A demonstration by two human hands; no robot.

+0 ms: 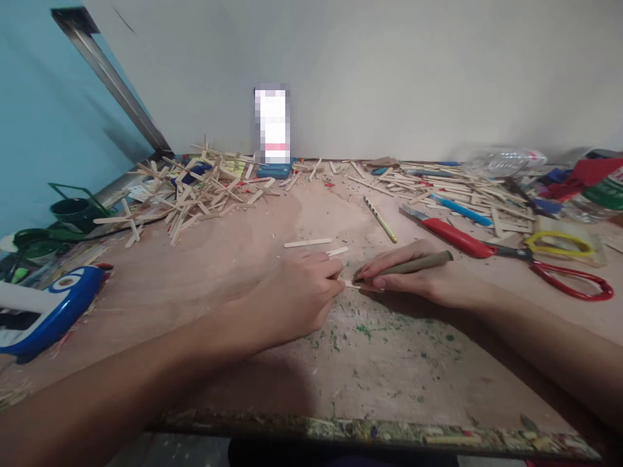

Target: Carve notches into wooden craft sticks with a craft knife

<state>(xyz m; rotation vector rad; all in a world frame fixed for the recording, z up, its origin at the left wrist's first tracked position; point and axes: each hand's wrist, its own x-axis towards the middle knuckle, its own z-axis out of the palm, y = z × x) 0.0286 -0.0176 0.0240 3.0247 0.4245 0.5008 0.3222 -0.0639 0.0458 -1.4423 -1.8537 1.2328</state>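
Observation:
Near the middle of the wooden table, my left hand (307, 290) has its fingers closed on one end of a craft stick (363, 286), pinning it low against the surface. A slim olive-green, pen-like tool (421, 262) is gripped in my right hand (413, 275), its dark tip at that stick. My fingers hide the tip partly, so its kind cannot be told. Just beyond my left hand lie a loose craft stick (307, 243) and a second stick (338, 251), partly covered by the hand. A striped pencil (380, 219) rests farther back.
Red-sheathed scissors (457, 239) with red and yellow handles lie at right. Behind them spreads a pile of craft sticks (462, 185) with a blue cutter (462, 210). Joined sticks (204, 194) heap at back left. A lit phone (275, 123) leans upright. A blue-and-white object (63, 305) stands left.

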